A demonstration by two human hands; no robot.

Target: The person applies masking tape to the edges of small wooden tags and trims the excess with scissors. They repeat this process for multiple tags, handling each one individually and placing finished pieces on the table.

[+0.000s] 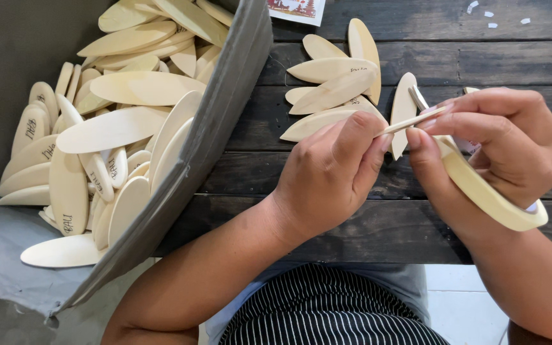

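Tape roll (pixel 493 195), pale cream, is hanging around your right hand (pixel 490 150), looped over the fingers and sitting below the palm, above the dark wooden table (pixel 378 223). Your right hand is curling in, thumb and forefinger closing on the far end of a thin pale wooden piece (pixel 412 121), seen nearly edge-on. Your left hand (pixel 333 172) is pinching the near end of that same piece between thumb and fingertips, the rest of the fingers folding into a loose fist. You are holding the piece level between both hands, just above the table's middle planks.

Beyond your hands, a small pile of oval wooden pieces (pixel 333 89) is lying on the table, several overlapping, and one more oval (pixel 402 105) is standing out just behind the held piece. To your left, a grey fabric box (pixel 225 108) is leaning open against the table edge, holding many more of the ovals (pixel 116 128), some carrying dark lettering. Small white scraps (pixel 490 14) are lying at the table's far corner, and your striped apron (pixel 327 306) is showing below.
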